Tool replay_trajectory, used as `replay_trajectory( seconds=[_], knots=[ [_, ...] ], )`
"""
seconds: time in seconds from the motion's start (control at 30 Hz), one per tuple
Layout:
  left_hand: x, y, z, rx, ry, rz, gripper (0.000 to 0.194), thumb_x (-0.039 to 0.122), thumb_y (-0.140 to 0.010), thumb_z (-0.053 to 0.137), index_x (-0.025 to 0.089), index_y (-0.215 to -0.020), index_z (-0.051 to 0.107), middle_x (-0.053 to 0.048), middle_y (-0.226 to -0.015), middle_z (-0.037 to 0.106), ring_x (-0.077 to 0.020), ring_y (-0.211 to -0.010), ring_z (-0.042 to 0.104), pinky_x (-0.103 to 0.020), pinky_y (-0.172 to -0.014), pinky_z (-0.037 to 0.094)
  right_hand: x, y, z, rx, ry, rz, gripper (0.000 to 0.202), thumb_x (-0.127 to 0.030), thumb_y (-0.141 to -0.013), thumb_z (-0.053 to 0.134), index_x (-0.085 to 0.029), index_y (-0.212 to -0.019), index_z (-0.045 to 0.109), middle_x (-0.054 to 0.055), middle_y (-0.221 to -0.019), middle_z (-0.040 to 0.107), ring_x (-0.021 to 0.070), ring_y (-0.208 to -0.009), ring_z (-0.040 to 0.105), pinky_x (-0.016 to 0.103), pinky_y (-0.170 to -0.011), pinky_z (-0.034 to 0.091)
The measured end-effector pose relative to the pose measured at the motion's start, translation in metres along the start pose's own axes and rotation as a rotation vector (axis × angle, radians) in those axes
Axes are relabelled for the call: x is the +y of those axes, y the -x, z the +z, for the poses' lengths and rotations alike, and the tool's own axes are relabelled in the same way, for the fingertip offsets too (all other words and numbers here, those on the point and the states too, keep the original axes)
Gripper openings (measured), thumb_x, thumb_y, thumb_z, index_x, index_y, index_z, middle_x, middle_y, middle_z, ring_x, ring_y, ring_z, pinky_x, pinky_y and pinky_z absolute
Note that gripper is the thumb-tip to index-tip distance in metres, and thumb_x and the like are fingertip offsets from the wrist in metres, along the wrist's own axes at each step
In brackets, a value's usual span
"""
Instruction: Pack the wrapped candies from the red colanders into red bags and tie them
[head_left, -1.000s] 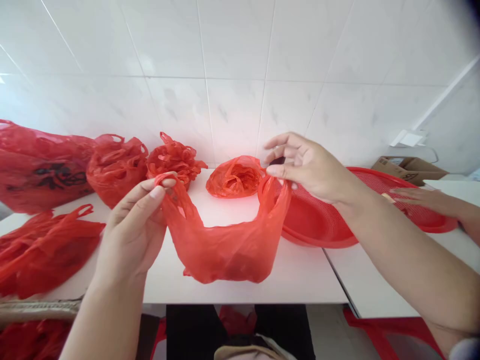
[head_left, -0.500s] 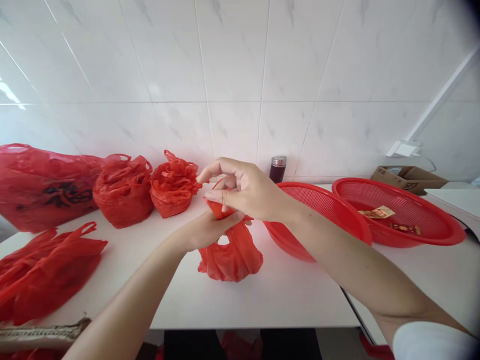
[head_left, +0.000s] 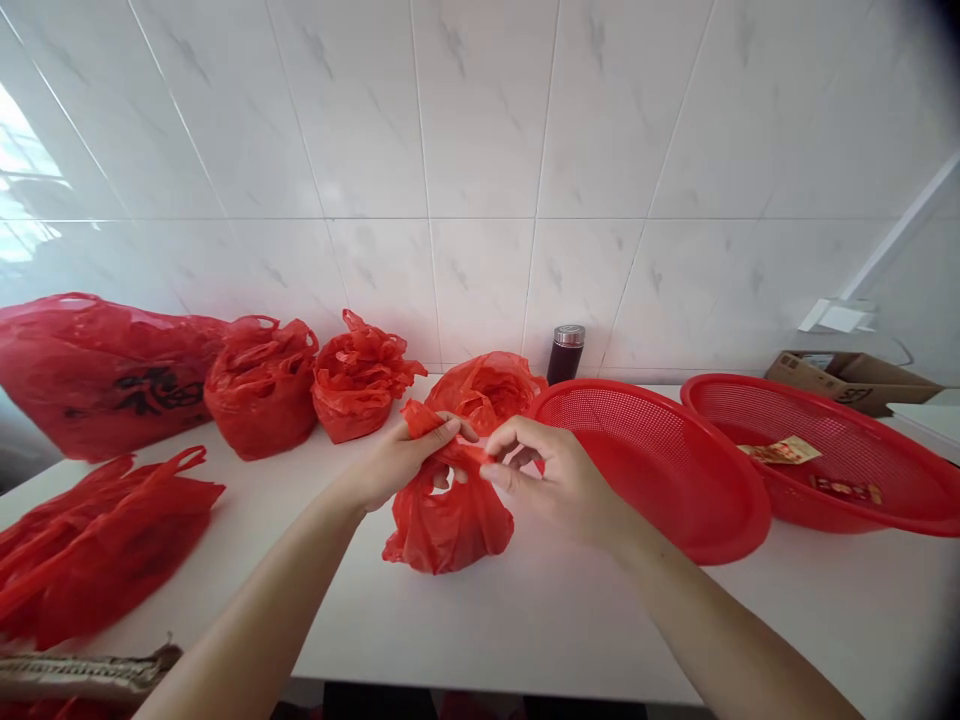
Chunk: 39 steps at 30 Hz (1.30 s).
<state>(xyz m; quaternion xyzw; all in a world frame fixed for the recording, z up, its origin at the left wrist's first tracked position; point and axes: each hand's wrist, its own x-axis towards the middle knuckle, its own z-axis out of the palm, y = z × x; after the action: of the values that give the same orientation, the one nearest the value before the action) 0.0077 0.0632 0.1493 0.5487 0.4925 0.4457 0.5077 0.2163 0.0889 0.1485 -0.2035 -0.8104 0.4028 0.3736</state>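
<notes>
A small red plastic bag [head_left: 454,525] hangs bunched over the front middle of the white table. My left hand [head_left: 424,455] is closed round its gathered top, thumb uppermost. To the right, my right hand [head_left: 551,475] pinches a twisted end of the same bag between thumb and fingers. Just behind my hands rests another crumpled red bag [head_left: 487,385], partly covered by them. Whatever may be inside the held bag is hidden by the red film.
Several stuffed red bags [head_left: 259,395] line the wall at left, and a flat red bag [head_left: 112,540] lies nearer. Right are two red mesh baskets [head_left: 675,470], the farther one holding packets [head_left: 784,450]. Behind them stand a dark bottle [head_left: 566,355] and a cardboard box [head_left: 862,380].
My right hand has come down and right from above my left hand, drawing out an end of the bag. The crumpled bag behind is now uncovered. The view has shifted slightly.
</notes>
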Motion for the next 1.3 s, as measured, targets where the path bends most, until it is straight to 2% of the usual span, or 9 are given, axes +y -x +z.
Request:
replay_trajectory(
  seconds=[0.13,0.3,0.47,0.63,0.73,0.87,0.97,1.13,1.3],
  knots=[
    [0.006,0.006,-0.004,-0.091,-0.150,0.074,0.014,0.033,-0.077,0.068,0.022,-0.076,0.076,-0.007,-0.074,0.069,-0.0232,-0.072,0.064,-0.032,-0.063,0.048,-0.012,0.005,0.001,-0.186,-0.029,-0.129,0.006,-0.030,-0.087,0.064,-0.026,-0.091,0.065,-0.002,-0.089,0.068,0.0148,-0.082,0.062,0.030,-0.078,0.051],
    [0.003,0.007,-0.003,-0.165,-0.435,0.170,0.022,0.013,-0.074,0.059,0.026,-0.079,0.076,-0.004,-0.079,0.071,-0.0190,-0.067,0.059,-0.028,-0.060,0.044,0.029,-0.018,0.016,0.160,-0.145,0.021,0.025,-0.039,-0.097,0.046,-0.028,-0.115,0.058,0.003,-0.103,0.066,0.0174,-0.101,0.061,0.035,-0.091,0.047],
    [-0.018,-0.001,0.010,0.224,-0.767,0.358,0.030,-0.001,-0.062,0.042,0.022,-0.065,0.062,0.004,-0.053,0.052,-0.0109,-0.048,0.040,-0.023,-0.047,0.028,0.071,-0.023,0.045,0.058,-0.394,0.239,0.037,-0.046,-0.095,0.046,-0.028,-0.128,0.049,0.003,-0.092,0.064,0.0192,-0.092,0.062,0.035,-0.082,0.050],
    [-0.041,-0.005,0.017,0.383,-0.690,0.525,0.030,-0.001,-0.069,0.044,0.021,-0.081,0.062,-0.001,-0.084,0.063,-0.0138,-0.070,0.056,-0.024,-0.060,0.042,0.081,-0.016,0.055,-0.005,-0.712,0.262,0.024,-0.040,-0.092,0.053,-0.025,-0.110,0.061,0.002,-0.094,0.064,0.0191,-0.094,0.061,0.034,-0.085,0.048],
    [-0.051,0.002,0.017,0.297,-0.583,0.476,0.035,0.006,-0.079,0.047,0.024,-0.100,0.068,-0.004,-0.106,0.062,-0.0151,-0.084,0.062,-0.026,-0.071,0.049,0.082,-0.013,0.053,-0.013,-0.724,0.263,0.019,-0.039,-0.090,0.057,-0.022,-0.098,0.061,0.001,-0.087,0.064,0.0169,-0.082,0.061,0.032,-0.078,0.048],
    [-0.074,0.021,0.012,0.262,-0.508,0.286,0.036,0.025,-0.093,0.045,0.032,-0.124,0.062,-0.004,-0.114,0.066,-0.0178,-0.099,0.063,-0.029,-0.087,0.049,0.085,-0.007,0.057,0.147,-0.444,0.168,0.022,-0.040,-0.091,0.057,-0.021,-0.079,0.053,-0.002,-0.074,0.056,0.0120,-0.068,0.053,0.024,-0.065,0.043],
    [-0.102,0.042,0.002,0.405,-0.454,0.152,0.035,0.040,-0.095,0.042,0.028,-0.119,0.064,-0.005,-0.112,0.070,-0.0203,-0.104,0.062,-0.032,-0.092,0.047,0.105,-0.005,0.065,0.292,-0.189,0.154,0.024,-0.040,-0.093,0.053,-0.022,-0.078,0.049,-0.003,-0.071,0.055,0.0114,-0.064,0.053,0.023,-0.061,0.041],
    [-0.151,0.079,-0.010,0.618,-0.437,0.082,0.035,0.049,-0.092,0.046,0.022,-0.094,0.068,-0.005,-0.091,0.073,-0.0205,-0.086,0.066,-0.032,-0.085,0.048,0.161,-0.009,0.078,0.524,-0.225,0.320,0.029,-0.049,-0.092,0.047,-0.023,-0.078,0.042,-0.003,-0.072,0.057,0.0152,-0.064,0.064,0.027,-0.061,0.050],
    [-0.166,0.075,0.002,0.834,-0.380,0.132,0.034,0.048,-0.093,0.043,0.021,-0.090,0.065,-0.007,-0.104,0.068,-0.0208,-0.096,0.063,-0.031,-0.087,0.048,0.170,-0.009,0.093,0.525,-0.013,0.352,0.025,-0.046,-0.096,0.037,-0.024,-0.086,0.043,-0.002,-0.071,0.063,0.0179,-0.068,0.065,0.028,-0.065,0.047]
  ],
)
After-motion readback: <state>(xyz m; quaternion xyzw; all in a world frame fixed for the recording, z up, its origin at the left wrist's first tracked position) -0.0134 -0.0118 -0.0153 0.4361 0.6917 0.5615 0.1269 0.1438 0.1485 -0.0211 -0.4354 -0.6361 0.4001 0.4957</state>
